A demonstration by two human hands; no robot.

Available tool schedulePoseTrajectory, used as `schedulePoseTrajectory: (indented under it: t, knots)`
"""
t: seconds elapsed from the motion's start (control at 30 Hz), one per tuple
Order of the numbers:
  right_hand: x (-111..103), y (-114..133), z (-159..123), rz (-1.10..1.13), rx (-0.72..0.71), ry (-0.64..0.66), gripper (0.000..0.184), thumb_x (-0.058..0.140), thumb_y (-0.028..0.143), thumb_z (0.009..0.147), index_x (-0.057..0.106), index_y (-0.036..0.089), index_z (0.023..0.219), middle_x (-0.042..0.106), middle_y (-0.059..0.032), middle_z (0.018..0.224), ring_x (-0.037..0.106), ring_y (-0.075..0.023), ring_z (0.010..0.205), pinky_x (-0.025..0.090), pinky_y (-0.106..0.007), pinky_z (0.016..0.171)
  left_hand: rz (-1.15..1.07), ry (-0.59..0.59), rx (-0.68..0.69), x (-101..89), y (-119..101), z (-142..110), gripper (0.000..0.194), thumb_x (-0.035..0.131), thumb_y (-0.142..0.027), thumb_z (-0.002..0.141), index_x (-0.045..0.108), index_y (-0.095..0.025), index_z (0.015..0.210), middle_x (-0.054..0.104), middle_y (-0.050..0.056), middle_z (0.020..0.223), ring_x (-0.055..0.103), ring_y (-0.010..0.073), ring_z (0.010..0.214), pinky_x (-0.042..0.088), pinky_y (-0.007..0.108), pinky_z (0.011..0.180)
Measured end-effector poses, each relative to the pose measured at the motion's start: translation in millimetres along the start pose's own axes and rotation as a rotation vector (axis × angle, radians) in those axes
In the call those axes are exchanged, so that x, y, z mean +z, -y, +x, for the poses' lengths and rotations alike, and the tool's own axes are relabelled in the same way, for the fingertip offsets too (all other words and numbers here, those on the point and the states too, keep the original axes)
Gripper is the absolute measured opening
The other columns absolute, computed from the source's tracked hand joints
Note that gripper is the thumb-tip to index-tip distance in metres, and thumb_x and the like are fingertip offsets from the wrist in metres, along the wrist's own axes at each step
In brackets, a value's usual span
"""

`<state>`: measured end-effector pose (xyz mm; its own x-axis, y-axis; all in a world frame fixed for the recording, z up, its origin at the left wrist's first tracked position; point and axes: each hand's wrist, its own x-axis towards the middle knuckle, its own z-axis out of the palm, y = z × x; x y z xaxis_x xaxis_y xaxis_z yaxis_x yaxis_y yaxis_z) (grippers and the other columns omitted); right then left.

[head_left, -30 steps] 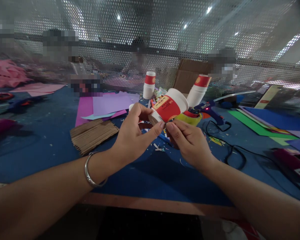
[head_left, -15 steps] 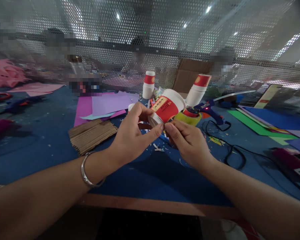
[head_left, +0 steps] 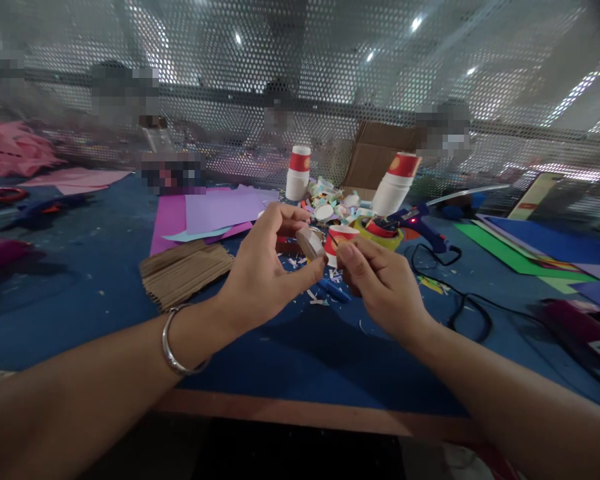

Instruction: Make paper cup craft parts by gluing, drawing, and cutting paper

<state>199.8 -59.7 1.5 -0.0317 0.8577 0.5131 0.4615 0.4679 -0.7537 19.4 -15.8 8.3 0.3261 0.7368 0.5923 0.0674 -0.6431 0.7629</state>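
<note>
My left hand [head_left: 270, 267], with a silver bangle at the wrist, pinches a short white paper cup bottom [head_left: 311, 244] between thumb and fingers. Close on its right, my right hand [head_left: 377, 277] is closed, with a thin dark piece [head_left: 333, 236] poking out at the fingertips; its kind is unclear. Between the hands a red and white paper cup [head_left: 341, 237] shows, partly covered by the right fingers. Below the hands a blue tool or handle [head_left: 334, 291] lies among white paper scraps [head_left: 318, 301].
Stacked paper cups [head_left: 299, 175] and a leaning stack [head_left: 396, 183] stand behind, by a scrap pile [head_left: 325, 210]. A glue gun [head_left: 423, 227] rests at a yellow tape roll [head_left: 380, 233], its cable [head_left: 473, 293] trailing right. Corrugated cardboard [head_left: 186, 270] and coloured paper [head_left: 220, 210] lie left.
The larger tilted red cup body is gone from above my left fingers, which keep only its bottom. The smaller-looking cup and scrap pile behind now show. Both hands stay nearly in place.
</note>
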Motion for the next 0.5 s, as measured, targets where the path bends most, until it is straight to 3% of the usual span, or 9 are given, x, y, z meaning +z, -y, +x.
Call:
schedulePoseTrajectory:
  t: [0.2, 0.37, 0.5]
  knots:
    - [-2.0, -1.3, 1.0, 0.005, -0.024, -0.011, 0.045, 0.052, 0.056, 0.099, 0.047, 0.022, 0.071, 0.040, 0.0053, 0.058, 0.036, -0.0088, 0.050, 0.028, -0.026, 0.047, -0.028, -0.006, 0.025, 2.3, -2.2, 0.0, 0.047, 0.082, -0.021, 0.074, 0.054, -0.024, 0.111, 0.060, 0.007, 0.113, 0.063, 0.0210, 0.102, 0.056, 0.039, 0.093]
    - [-5.5, -3.1, 3.5, 0.039, 0.015, -0.049, 0.044, 0.054, 0.058, 0.098, 0.051, 0.021, 0.073, 0.040, 0.0052, 0.059, 0.035, -0.0086, 0.050, 0.026, -0.026, 0.047, -0.223, 0.022, -0.201, -6.4, 4.0, 10.9, 0.033, 0.079, -0.030, 0.078, 0.059, -0.023, 0.103, 0.064, 0.002, 0.095, 0.064, 0.0153, 0.082, 0.055, 0.030, 0.072]
    - [-10.5, -6.8, 7.6, 0.131, 0.048, -0.075, 0.045, 0.058, 0.059, 0.095, 0.052, 0.021, 0.072, 0.040, 0.0046, 0.060, 0.032, -0.0084, 0.049, 0.023, -0.027, 0.045, -0.155, 0.239, -0.198, -25.2, 2.4, 22.0, 0.023, 0.081, -0.034, 0.077, 0.064, -0.021, 0.087, 0.066, 0.003, 0.086, 0.064, 0.0161, 0.075, 0.052, 0.030, 0.065]
